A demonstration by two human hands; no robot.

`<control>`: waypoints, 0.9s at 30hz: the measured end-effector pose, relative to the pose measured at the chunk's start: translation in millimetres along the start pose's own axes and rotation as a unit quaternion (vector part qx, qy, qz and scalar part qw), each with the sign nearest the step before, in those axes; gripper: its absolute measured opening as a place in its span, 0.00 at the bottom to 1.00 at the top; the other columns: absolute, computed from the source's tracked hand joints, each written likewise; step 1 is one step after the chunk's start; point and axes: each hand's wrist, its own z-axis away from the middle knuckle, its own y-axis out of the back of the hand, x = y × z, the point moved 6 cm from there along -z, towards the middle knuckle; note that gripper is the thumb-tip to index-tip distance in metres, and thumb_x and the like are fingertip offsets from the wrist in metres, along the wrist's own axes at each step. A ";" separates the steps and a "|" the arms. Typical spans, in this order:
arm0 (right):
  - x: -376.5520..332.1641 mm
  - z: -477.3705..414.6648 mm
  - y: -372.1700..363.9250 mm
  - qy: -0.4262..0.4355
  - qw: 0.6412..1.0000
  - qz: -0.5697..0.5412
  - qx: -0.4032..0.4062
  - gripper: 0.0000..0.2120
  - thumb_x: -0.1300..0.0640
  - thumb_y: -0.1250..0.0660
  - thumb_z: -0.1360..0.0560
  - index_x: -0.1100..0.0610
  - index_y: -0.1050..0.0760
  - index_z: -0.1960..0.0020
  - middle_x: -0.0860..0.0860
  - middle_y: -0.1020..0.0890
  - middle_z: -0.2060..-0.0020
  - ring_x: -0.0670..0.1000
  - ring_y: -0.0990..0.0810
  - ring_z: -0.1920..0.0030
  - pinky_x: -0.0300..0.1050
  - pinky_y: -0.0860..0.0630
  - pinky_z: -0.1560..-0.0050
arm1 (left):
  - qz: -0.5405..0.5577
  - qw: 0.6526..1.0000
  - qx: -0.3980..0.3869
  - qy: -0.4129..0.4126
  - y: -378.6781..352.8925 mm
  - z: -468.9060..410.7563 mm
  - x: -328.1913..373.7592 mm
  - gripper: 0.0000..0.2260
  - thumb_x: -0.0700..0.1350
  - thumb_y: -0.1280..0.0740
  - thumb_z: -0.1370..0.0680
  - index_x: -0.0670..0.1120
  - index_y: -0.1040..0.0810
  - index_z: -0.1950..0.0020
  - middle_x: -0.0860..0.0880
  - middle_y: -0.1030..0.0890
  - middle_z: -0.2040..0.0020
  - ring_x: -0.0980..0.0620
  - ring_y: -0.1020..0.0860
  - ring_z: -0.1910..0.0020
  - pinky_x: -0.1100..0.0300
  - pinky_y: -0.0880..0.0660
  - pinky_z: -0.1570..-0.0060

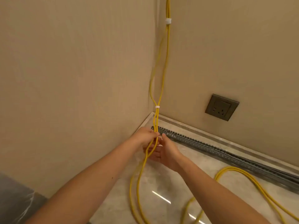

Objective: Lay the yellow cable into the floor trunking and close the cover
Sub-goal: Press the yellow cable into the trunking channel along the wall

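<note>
Two strands of yellow cable [163, 65] hang down the corner where the two beige walls meet, bound together by a white tie [168, 21] high up and a second white tie [157, 107] lower down. Just under that lower tie the strands pass between both hands. The left hand [145, 138] pinches them with fingers closed around the pair, and the right hand [165, 151] sits just beside it, palm partly open, its fingertips touching the cable and a small white strip [160, 145]; whether this hand truly clamps anything I cannot tell. Below the hands the cable drops to the glossy marble floor [161, 188] and curls away in loose round loops toward the floor's near and right edges. The trunking [210, 147], a long grey slotted channel with comb-like teeth, lies uncovered along the foot of the right wall, starting at the corner. A dark square socket [222, 107] is set in that wall above it.
</note>
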 end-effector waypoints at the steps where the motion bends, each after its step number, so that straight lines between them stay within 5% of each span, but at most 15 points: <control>1: 2.0 3.6 -1.8 -0.007 1.000 -0.019 -0.013 0.28 0.41 0.57 0.18 0.59 0.26 0.49 0.58 0.16 0.61 0.57 0.16 0.59 0.48 0.23 0.55 | 0.034 0.999 0.004 -0.001 -2.8 3.3 1.7 0.12 0.42 0.36 0.19 0.45 0.24 0.63 0.49 0.20 0.72 0.54 0.22 0.74 0.62 0.24 0.72; 4: 3.5 14.4 3.0 -0.010 0.999 -0.033 -0.022 0.30 0.39 0.55 0.19 0.60 0.25 0.48 0.59 0.17 0.65 0.58 0.15 0.60 0.47 0.21 0.58 | 0.084 0.996 0.009 0.001 -11.1 17.5 10.6 0.10 0.41 0.37 0.18 0.45 0.24 0.59 0.47 0.21 0.67 0.56 0.22 0.76 0.67 0.25 0.76; 8: -4.7 35.0 19.2 0.022 1.000 -0.010 -0.019 0.22 0.41 0.49 0.19 0.56 0.24 0.52 0.54 0.21 0.72 0.55 0.17 0.68 0.47 0.19 0.63 | 0.190 0.982 -0.017 -0.010 -30.5 26.8 22.0 0.09 0.39 0.41 0.17 0.43 0.27 0.55 0.46 0.19 0.59 0.56 0.18 0.72 0.63 0.20 0.68; 18: -1.9 70.7 62.1 0.017 0.995 -0.090 -0.039 0.17 0.47 0.39 0.22 0.59 0.20 0.50 0.50 0.29 0.78 0.51 0.22 0.73 0.47 0.18 0.62 | 0.267 0.963 -0.001 -0.040 -67.6 27.5 46.5 0.09 0.39 0.45 0.16 0.41 0.28 0.53 0.45 0.20 0.58 0.58 0.18 0.74 0.64 0.20 0.71; 23: 1.9 84.0 62.6 -0.035 0.994 -0.070 -0.070 0.10 0.50 0.32 0.30 0.57 0.23 0.61 0.49 0.28 0.75 0.45 0.30 0.78 0.37 0.29 0.77 | 0.297 0.954 0.023 -0.037 -77.3 24.5 45.1 0.11 0.38 0.44 0.16 0.42 0.29 0.57 0.44 0.20 0.60 0.57 0.18 0.76 0.63 0.20 0.73; 27: 1.3 89.8 74.5 -0.022 0.996 -0.045 -0.071 0.14 0.47 0.36 0.25 0.56 0.25 0.63 0.49 0.27 0.77 0.44 0.34 0.79 0.34 0.37 0.80 | 0.307 0.949 0.058 -0.039 -81.3 22.1 41.6 0.12 0.39 0.44 0.16 0.42 0.28 0.58 0.46 0.22 0.62 0.55 0.18 0.73 0.64 0.21 0.76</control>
